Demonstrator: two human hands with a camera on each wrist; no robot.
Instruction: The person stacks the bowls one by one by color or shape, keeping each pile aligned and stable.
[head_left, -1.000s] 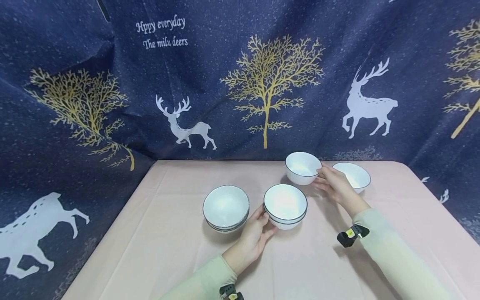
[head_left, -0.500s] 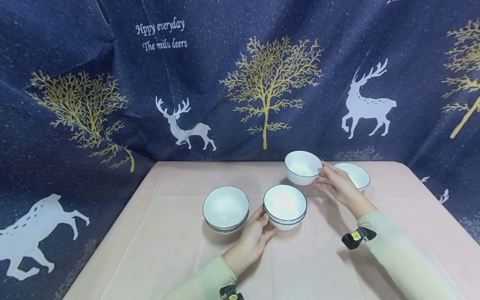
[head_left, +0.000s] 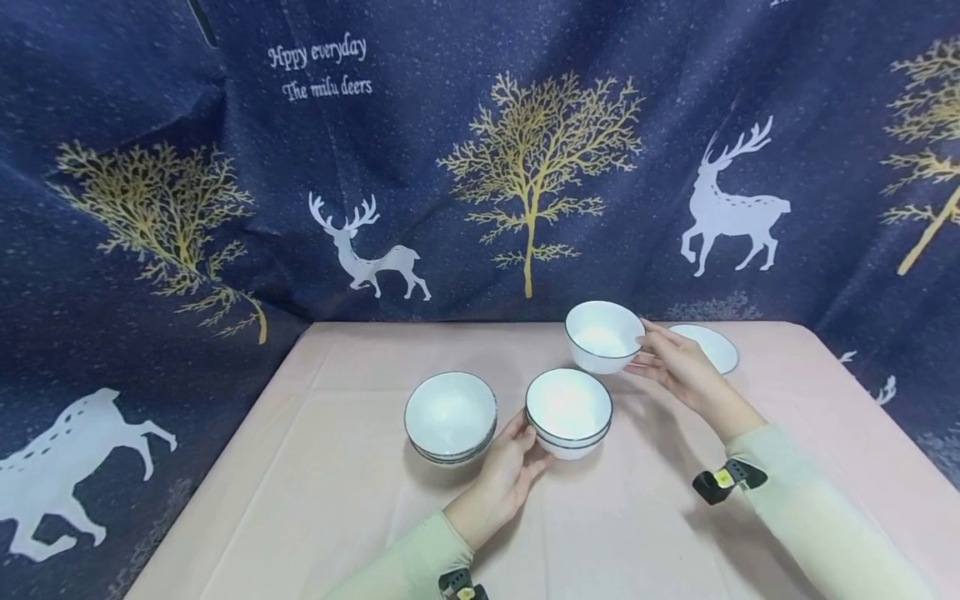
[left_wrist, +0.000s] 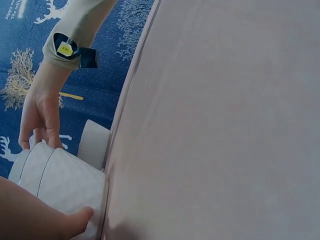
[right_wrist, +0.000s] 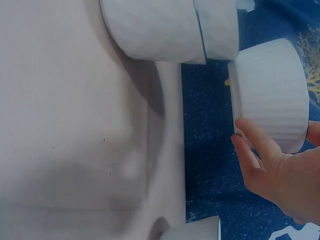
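Note:
My right hand grips the right side of a white, dark-rimmed bowl, held above the table toward the back. In the right wrist view this bowl shows a ribbed outside, with fingers at its base and the thumb partly hidden near the rim. My left hand holds the left side of a stack of two white bowls, just in front of the raised one. Faceted walls show on these stacked bowls in the left wrist view. Left of that hand stands another bowl stack, several nested together.
Behind my right hand, a further white bowl sits at the back right, partly covered by the hand. A pale pink cloth covers the table. A dark blue curtain with deer and trees hangs along the back edge.
My right hand has brought its bowl slightly left and nearer, while the right forearm has swung a little to the right. My left hand and both stacks look unmoved.

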